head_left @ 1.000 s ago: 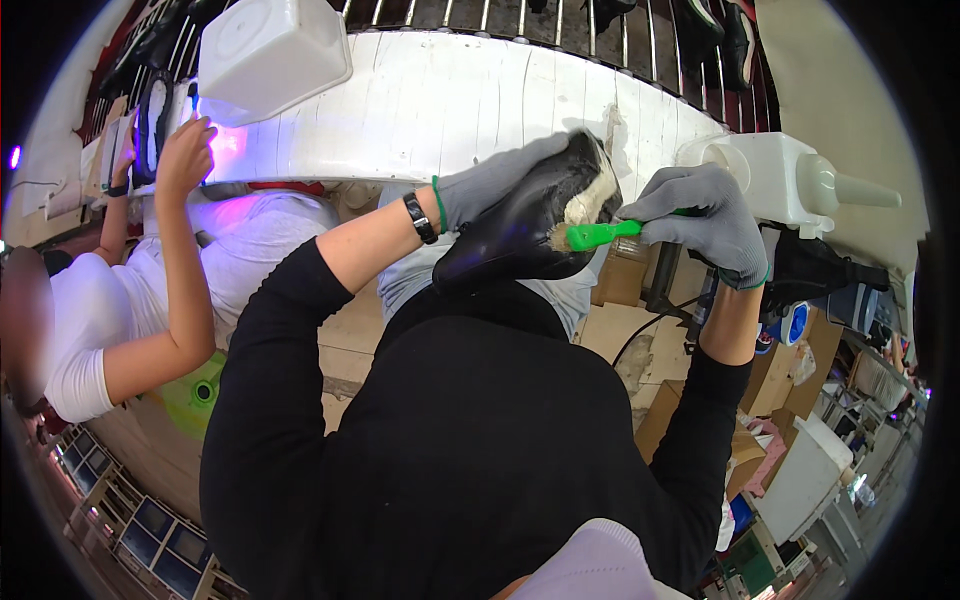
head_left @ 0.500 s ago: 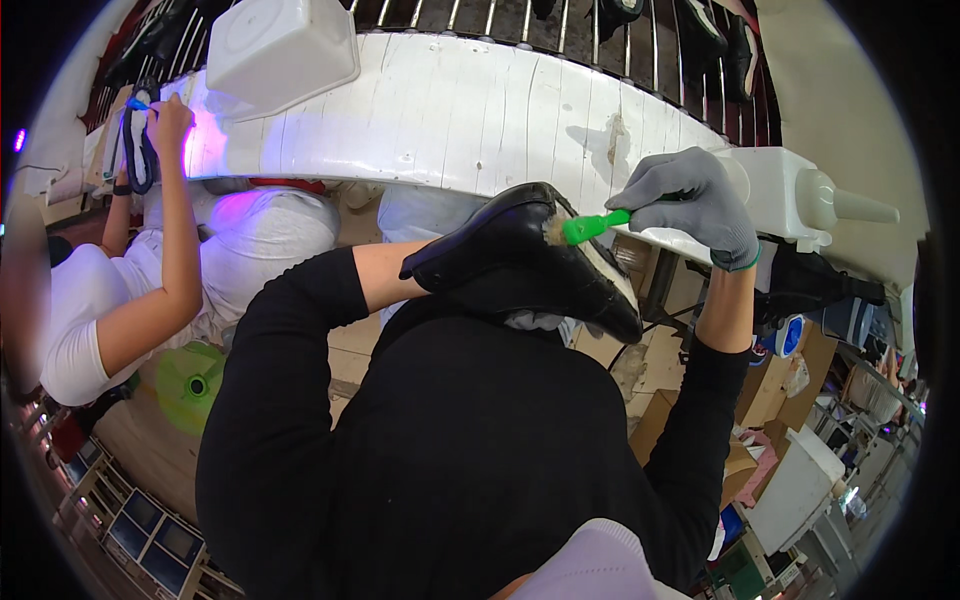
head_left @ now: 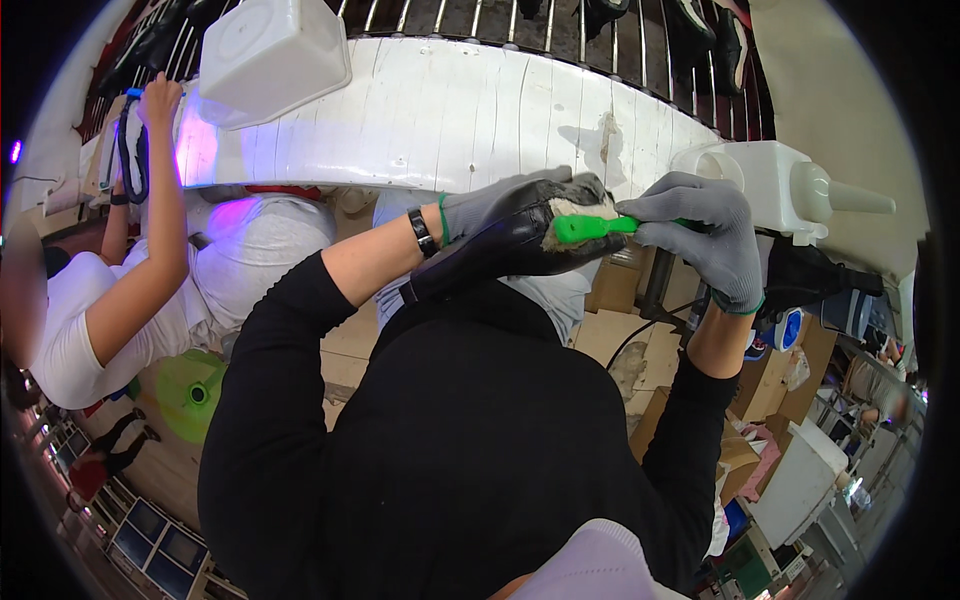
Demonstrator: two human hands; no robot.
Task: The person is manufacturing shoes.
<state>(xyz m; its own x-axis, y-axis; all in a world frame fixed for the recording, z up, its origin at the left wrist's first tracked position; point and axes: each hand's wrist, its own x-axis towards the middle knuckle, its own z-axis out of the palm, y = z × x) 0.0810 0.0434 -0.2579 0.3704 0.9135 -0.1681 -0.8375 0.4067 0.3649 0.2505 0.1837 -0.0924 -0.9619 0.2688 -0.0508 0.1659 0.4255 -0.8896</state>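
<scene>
My left hand (head_left: 492, 206), in a grey glove, is wrapped round a black shoe (head_left: 492, 252) held above my lap. The shoe lies tilted, its pale underside showing toward the right. Between the gloved fingers and thumb of my right hand (head_left: 704, 228) is a brush with a green handle (head_left: 588, 228). Its bristles touch the pale underside near the shoe's black edge. Part of my left fingers is hidden behind the shoe.
A long white bench (head_left: 450, 110) curves ahead, with a white plastic tub (head_left: 272, 62) on its left and a white jug (head_left: 775, 190) at its right end. Behind runs a metal-barred rack (head_left: 480, 18) bearing black shoes. At left, a co-worker (head_left: 110, 310) handles another shoe (head_left: 132, 150).
The shoe has turned and tipped, and my left hand now shows on its far side. The brush has shifted onto the pale underside, its handle lying more level.
</scene>
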